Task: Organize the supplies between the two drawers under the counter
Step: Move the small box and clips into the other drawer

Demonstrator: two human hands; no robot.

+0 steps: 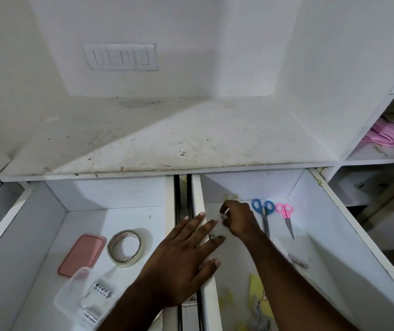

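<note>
We see two white drawers pulled open side by side under a stained white counter (167, 139). The left white drawer (47, 211) holds a flat pink rounded-rectangle case (81, 255), a roll of pale translucent adhesive tape (124, 248) just beside it, and nearer to us a clear plastic box (83, 297) with small labelled parts inside. The right white drawer (322, 235) holds blue-handled scissors (263, 215) and smaller pink-handled scissors (287, 218) lying next to each other near the back, blades pointing toward us. Nearer the front lie a small silvery clip-like piece (298, 260), yellow paper sheets (260, 295) and some greyish scraps we cannot make out.

Our left hand (186, 261) is spread flat, fingers released and splayed, lying across the gap between the drawers with its fingertips over the inner side wall of the right drawer; it grasps nothing. Our right hand (238, 219) reaches into the back left part of the right drawer, just left of the blue scissors, with fingers curled and pinched around a small pale object (223, 215) with a touch of pink; it is too small and blurred for us to tell what it is
</note>
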